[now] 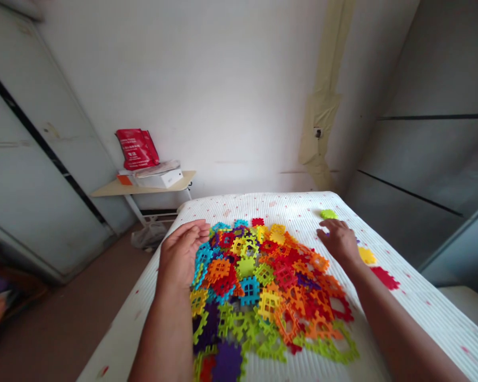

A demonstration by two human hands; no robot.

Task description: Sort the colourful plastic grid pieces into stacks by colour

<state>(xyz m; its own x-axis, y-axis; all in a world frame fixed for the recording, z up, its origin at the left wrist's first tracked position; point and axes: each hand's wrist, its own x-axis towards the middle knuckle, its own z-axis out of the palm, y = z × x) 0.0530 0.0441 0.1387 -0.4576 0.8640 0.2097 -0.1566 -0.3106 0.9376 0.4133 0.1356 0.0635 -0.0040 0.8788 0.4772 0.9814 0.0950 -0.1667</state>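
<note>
A wide pile of toothed plastic building pieces (246,267) in red, orange, yellow, green, blue and purple lies before me, many with window-like cut-outs. My left hand (185,246) is at the far left edge of the pile, its fingers extended and lightly cupped beside the blue pieces (203,257). Nothing shows in it. To the right of the pile, my right hand (340,239) hovers low with bent fingers apart. A purple piece (357,240) shows partly from under it; the hand hides the rest. A green piece (328,214) lies just beyond that hand.
A yellow piece (367,255) and a red piece (385,277) lie along the right side of the white ribbed bed cover (295,206). A small table (107,188) at the back left holds a white box (159,178) and a red bag (136,149). Cabinets flank both sides.
</note>
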